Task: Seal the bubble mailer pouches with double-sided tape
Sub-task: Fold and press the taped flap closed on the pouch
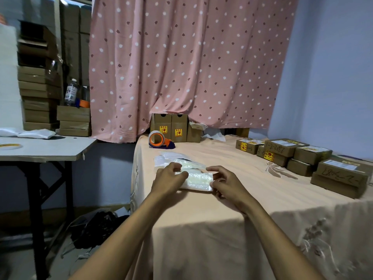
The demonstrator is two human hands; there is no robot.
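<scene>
A white bubble mailer pouch [198, 181] lies flat on the peach tablecloth [232, 215], held at both ends. My left hand [168, 179] grips its left end, thumb on top and fingers curled over the far edge. My right hand [226, 181] pinches its right end between thumb and fingers. Just beyond it, more white pouches [171, 158] lie in a loose overlapping pile. No double-sided tape shows on the pouch; my hands cover its ends.
An orange tape dispenser [159, 140] stands at the table's back left, before small upright cartons [173, 128]. Taped brown parcels [302, 156] are stacked along the right side. A white side table [40, 150] with a tape roll [9, 146] stands left; black bags lie on the floor.
</scene>
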